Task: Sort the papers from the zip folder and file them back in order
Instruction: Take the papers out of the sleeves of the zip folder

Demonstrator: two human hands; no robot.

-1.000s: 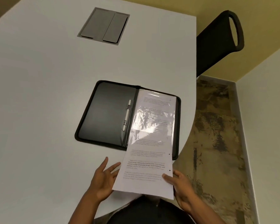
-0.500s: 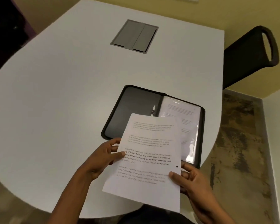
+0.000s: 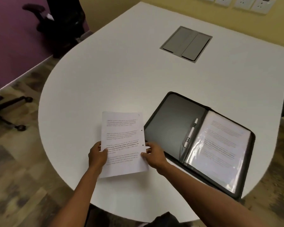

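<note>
Your white tabletop (image 3: pixel 115 82) has a rounded near edge and a grey hatch (image 3: pixel 186 44) set flush into its far side. The black zip folder (image 3: pixel 174 126) lies open flat on it near your right, plastic-sleeved pages (image 3: pixel 220 149) showing.

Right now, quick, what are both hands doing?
Left hand: holding the paper by its left edge.
Right hand: pinching the paper's right edge.
</note>
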